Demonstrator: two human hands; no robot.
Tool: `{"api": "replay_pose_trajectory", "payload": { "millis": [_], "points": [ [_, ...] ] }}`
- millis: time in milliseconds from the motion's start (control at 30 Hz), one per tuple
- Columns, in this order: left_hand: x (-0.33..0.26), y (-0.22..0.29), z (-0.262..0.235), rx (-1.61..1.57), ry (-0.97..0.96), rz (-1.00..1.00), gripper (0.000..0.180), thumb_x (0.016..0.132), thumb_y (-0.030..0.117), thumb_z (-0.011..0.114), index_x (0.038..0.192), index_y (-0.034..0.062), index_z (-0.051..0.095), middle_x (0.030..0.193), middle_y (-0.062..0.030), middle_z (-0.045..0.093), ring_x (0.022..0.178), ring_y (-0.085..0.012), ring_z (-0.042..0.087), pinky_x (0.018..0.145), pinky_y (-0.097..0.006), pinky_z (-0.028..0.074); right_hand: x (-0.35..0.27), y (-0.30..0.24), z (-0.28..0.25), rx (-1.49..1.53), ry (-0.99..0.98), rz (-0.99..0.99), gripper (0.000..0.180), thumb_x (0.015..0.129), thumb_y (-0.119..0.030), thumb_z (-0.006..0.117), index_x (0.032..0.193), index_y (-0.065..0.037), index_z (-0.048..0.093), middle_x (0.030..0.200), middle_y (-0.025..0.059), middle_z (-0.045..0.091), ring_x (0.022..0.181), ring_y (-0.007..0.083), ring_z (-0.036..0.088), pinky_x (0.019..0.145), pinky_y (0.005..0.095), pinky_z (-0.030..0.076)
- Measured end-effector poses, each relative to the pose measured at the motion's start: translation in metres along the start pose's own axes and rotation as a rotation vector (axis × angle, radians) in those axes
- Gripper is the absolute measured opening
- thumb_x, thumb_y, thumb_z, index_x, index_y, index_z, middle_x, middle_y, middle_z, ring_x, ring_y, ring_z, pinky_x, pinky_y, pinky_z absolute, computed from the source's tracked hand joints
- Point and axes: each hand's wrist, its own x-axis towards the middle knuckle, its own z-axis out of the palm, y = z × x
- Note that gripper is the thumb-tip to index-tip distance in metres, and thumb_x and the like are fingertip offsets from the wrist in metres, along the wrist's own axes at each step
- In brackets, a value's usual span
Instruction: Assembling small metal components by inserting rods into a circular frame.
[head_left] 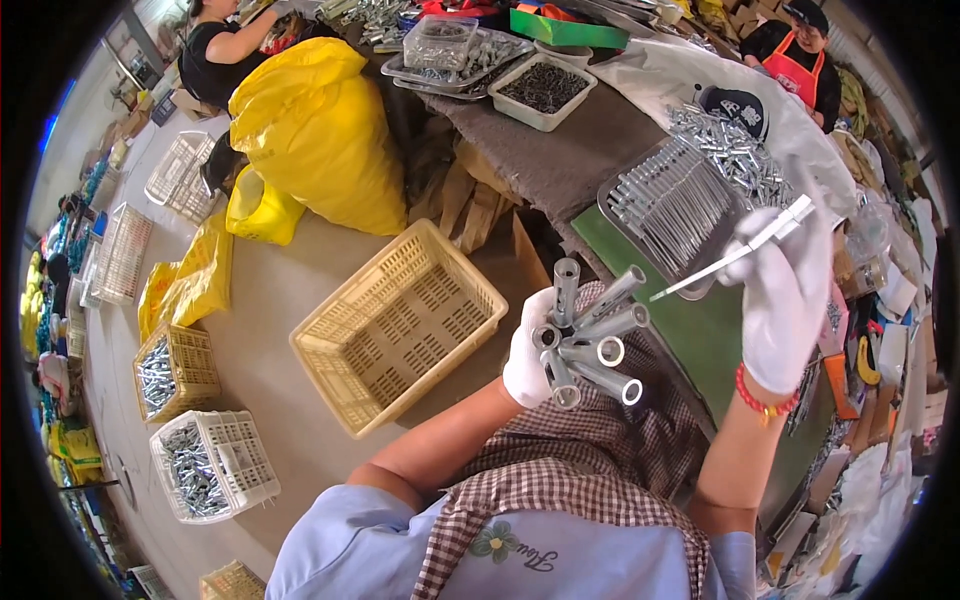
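Observation:
My left hand (527, 352), in a white glove, grips a fanned bunch of several short grey metal tubes (592, 338) over my lap. My right hand (783, 292), also gloved and with a red bead bracelet at the wrist, pinches one long thin metal rod (730, 256) that points down-left toward the bunch without touching it. Just behind the right hand a metal tray (676, 212) holds rows of similar tubes, with a loose heap of tubes (730, 145) beyond it.
An empty cream plastic basket (400, 325) sits on the floor at my left. Yellow sacks (315, 130) and baskets of metal parts (205, 465) lie further left. Trays of small parts (545, 90) stand on the far bench. Two other people work at the back.

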Motion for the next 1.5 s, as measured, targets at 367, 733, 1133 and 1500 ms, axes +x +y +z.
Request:
{"api": "replay_pose_trajectory", "payload": {
  "millis": [367,733,1133,1500],
  "points": [
    [0.004,0.005,0.013,-0.250,0.107,-0.085,0.039,0.085,0.006,0.057,0.121,0.0066,0.044,0.101,-0.0049,0.052,0.086,-0.0146,0.057,0.074,-0.028,0.053,-0.020,-0.003,0.004,-0.033,0.041,-0.037,0.061,0.082,0.008,0.055,0.140,0.000,0.035,0.096,0.0137,0.061,0.072,0.0145,0.062,0.066,0.0274,0.057],
    [0.005,0.023,0.033,-0.336,0.254,-0.245,0.058,0.074,-0.001,0.073,0.121,0.0080,0.041,0.094,-0.0041,0.054,0.079,-0.0123,0.057,0.070,-0.026,0.051,-0.036,0.025,0.009,-0.211,-0.152,0.049,0.054,0.073,0.010,0.065,0.125,-0.003,0.055,0.111,0.0080,0.062,0.088,0.0127,0.065,0.081,0.0284,0.052],
    [0.001,0.005,0.013,0.149,-0.100,0.076,0.044,0.093,0.008,0.054,0.133,0.0092,0.037,0.117,-0.0048,0.048,0.102,-0.0190,0.059,0.081,-0.033,0.055,-0.034,0.023,0.008,-0.468,-0.249,-0.130,0.045,0.069,0.003,0.073,0.112,-0.007,0.064,0.098,0.0087,0.068,0.080,0.0176,0.067,0.075,0.0296,0.052],
    [-0.002,-0.010,-0.002,0.460,-0.023,0.258,0.061,0.075,-0.001,0.068,0.126,0.0066,0.036,0.099,-0.0047,0.050,0.087,-0.0139,0.056,0.073,-0.028,0.050,-0.004,0.055,-0.007,-0.213,-0.143,0.214,0.020,0.080,-0.004,0.062,0.100,0.000,0.064,0.091,0.0046,0.064,0.085,0.0129,0.060,0.080,0.0268,0.047]
  ]
}}
